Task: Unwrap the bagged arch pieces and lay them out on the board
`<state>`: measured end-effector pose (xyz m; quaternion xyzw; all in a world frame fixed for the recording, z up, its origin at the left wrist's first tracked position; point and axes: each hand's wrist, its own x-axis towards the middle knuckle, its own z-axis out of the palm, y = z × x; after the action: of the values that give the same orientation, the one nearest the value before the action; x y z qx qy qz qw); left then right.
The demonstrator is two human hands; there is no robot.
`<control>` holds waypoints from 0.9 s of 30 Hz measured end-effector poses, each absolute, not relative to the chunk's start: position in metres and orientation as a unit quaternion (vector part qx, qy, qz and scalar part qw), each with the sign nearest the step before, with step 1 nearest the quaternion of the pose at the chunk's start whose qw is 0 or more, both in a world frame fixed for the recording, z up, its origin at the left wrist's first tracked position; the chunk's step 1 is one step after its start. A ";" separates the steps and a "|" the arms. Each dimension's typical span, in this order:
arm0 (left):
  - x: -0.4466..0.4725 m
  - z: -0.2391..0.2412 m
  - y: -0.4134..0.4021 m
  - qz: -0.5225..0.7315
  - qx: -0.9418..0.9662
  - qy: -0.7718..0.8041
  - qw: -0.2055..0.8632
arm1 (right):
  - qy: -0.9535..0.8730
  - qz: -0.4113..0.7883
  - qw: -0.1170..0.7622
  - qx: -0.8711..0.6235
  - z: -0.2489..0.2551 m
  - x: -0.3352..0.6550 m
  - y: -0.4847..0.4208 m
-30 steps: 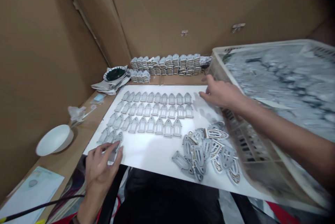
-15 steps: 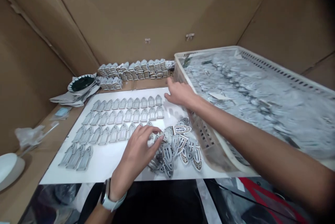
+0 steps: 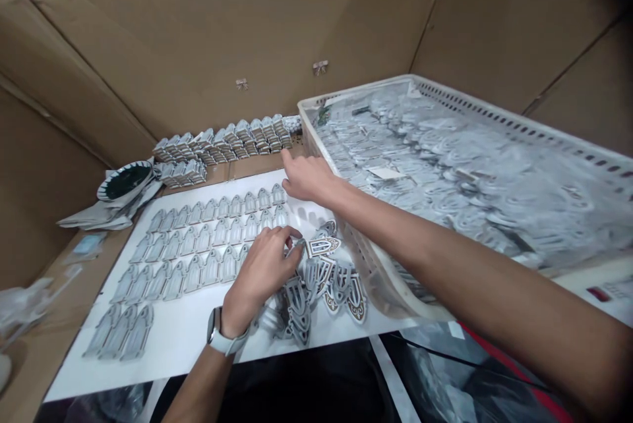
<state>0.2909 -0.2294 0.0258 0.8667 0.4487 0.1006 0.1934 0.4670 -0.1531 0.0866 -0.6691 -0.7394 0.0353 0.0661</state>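
My left hand (image 3: pixel 267 263), with a watch on its wrist, is at the left side of a loose pile of arch-shaped pieces (image 3: pixel 297 308). Its thumb and fingers are curled together on the edge of one arch-shaped piece, mostly hidden behind the fingertips. Some pieces in the pile lie with a brown and white patterned face up, others show plain grey. My right hand (image 3: pixel 309 178) hovers over the far right corner of the white board (image 3: pixel 192 337), index finger and thumb apart, with nothing visible in it. Rows of grey arch-shaped pieces (image 3: pixel 192 275) lie left of both hands.
A white plastic basket (image 3: pixel 386 294) full of clear-bagged items stands on the right, under my right forearm. Stacks of pieces (image 3: pixel 237 140) line the cardboard wall (image 3: pixel 208 34). A dish of dark green material (image 3: pixel 126 181) sits on papers at the left.
The view has swung right, shifting everything leftward. My left fingers have drawn closer together at the pile. My right hand keeps nearly the same place beside the basket.
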 end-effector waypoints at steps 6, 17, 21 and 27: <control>0.275 0.046 -0.234 0.214 0.829 0.483 0.182 | -0.739 0.022 0.058 -0.671 0.086 0.466 -0.153; 0.093 0.012 -0.312 0.277 0.587 0.735 0.194 | -0.739 0.026 0.052 -0.671 0.081 0.467 -0.150; 0.067 -0.003 -0.327 0.277 0.553 0.768 0.166 | -0.734 0.015 0.038 -0.678 0.076 0.467 -0.148; 0.065 -0.017 -0.335 0.286 0.604 0.744 0.025 | -0.733 0.007 0.028 -0.680 0.071 0.469 -0.145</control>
<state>0.0655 -0.3355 -0.0165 0.6039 0.7437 0.2857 0.0253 0.4690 -0.1454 0.0713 -0.6795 -0.7331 0.0070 0.0284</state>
